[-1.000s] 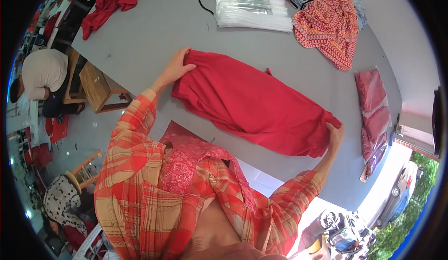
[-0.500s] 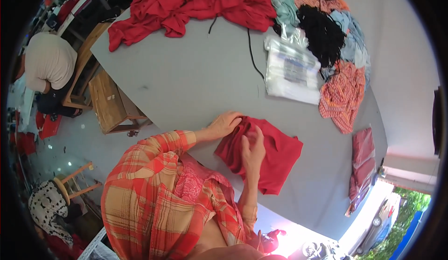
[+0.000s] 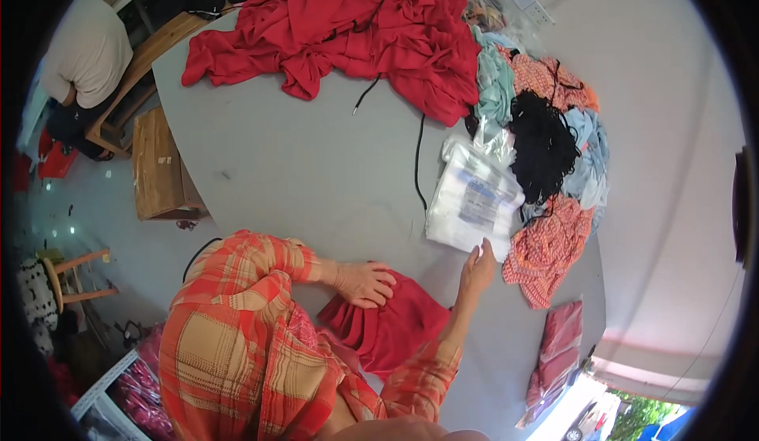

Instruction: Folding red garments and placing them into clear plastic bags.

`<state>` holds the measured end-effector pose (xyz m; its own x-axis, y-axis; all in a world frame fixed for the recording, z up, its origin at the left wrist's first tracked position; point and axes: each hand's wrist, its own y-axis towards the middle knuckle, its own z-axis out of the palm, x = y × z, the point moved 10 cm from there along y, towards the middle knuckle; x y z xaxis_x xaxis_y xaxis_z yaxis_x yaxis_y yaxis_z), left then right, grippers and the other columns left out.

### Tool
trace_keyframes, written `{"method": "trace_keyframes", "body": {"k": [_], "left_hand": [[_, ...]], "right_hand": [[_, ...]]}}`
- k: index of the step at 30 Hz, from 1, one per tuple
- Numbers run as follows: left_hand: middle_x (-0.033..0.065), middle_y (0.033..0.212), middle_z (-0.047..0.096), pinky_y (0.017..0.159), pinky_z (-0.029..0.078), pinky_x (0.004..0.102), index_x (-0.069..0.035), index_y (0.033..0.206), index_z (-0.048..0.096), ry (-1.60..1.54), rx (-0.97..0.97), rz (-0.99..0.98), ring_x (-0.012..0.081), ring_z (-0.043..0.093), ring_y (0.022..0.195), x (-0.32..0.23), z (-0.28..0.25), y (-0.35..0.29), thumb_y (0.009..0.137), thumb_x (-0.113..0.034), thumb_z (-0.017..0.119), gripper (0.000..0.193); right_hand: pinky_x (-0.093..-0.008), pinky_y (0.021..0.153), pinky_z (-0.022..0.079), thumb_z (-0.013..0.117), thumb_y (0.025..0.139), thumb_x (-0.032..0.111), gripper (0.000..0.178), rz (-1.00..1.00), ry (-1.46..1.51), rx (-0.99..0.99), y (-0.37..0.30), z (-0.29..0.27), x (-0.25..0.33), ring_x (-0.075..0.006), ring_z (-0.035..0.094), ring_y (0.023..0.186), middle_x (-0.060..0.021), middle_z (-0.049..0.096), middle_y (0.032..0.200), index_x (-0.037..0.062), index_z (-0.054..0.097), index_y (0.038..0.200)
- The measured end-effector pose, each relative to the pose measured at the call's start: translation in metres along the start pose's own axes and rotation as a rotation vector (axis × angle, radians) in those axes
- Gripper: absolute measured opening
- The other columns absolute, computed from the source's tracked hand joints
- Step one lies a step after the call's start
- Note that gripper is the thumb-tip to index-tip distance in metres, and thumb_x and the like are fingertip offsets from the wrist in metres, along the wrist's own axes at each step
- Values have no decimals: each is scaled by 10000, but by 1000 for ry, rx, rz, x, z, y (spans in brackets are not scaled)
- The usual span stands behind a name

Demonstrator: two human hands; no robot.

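A folded, gathered red garment [image 3: 411, 314] lies on the grey table in front of me. My left hand [image 3: 366, 284] is on its upper left part, fingers bent over the cloth and gripping it. Stretched out to the far right, my right hand [image 3: 477, 269] has its fingertips at the near edge of a stack of clear plastic bags [image 3: 466, 200]. Thumb and forefinger are extended and slightly apart there; any hold on a bag does not show.
A large red cloth heap [image 3: 340, 30] covers the table's far side. Black cords [image 3: 544, 148] and patterned orange cloth [image 3: 549, 251] lie right of the bags. Packed red garments [image 3: 557, 342] rest near the right edge. A wooden bench [image 3: 162, 164] and a seated person [image 3: 91, 53] are left.
My right hand has left the red garment and reached out to the plastic bags. The garment has shifted left and nearer, with my left hand now further over it. The view has turned.
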<state>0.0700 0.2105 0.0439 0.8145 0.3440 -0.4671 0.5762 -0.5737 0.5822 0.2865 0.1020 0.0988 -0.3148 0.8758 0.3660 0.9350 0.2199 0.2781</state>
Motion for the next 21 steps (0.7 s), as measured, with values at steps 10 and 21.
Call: {"method": "trace_keyframes", "body": {"k": [10,21], "left_hand": [[33,1145,516,945,307,484,-146,953,588,-73,49,-95,273,407,1137,17,6,15,787,-259,552,204],[27,1110,522,944,311,476,-145,927,582,-76,37,-101,263,424,1117,15,4,12,786,-244,554,174]], "right_hand": [[-366,662,449,650,721,220,172,-62,-167,367,79,101,-30,-250,562,812,-54,583,882,108,583,833],[-379,698,450,649,724,205,146,-83,-148,264,62,85,-12,-262,552,860,-70,582,877,86,599,791]]}}
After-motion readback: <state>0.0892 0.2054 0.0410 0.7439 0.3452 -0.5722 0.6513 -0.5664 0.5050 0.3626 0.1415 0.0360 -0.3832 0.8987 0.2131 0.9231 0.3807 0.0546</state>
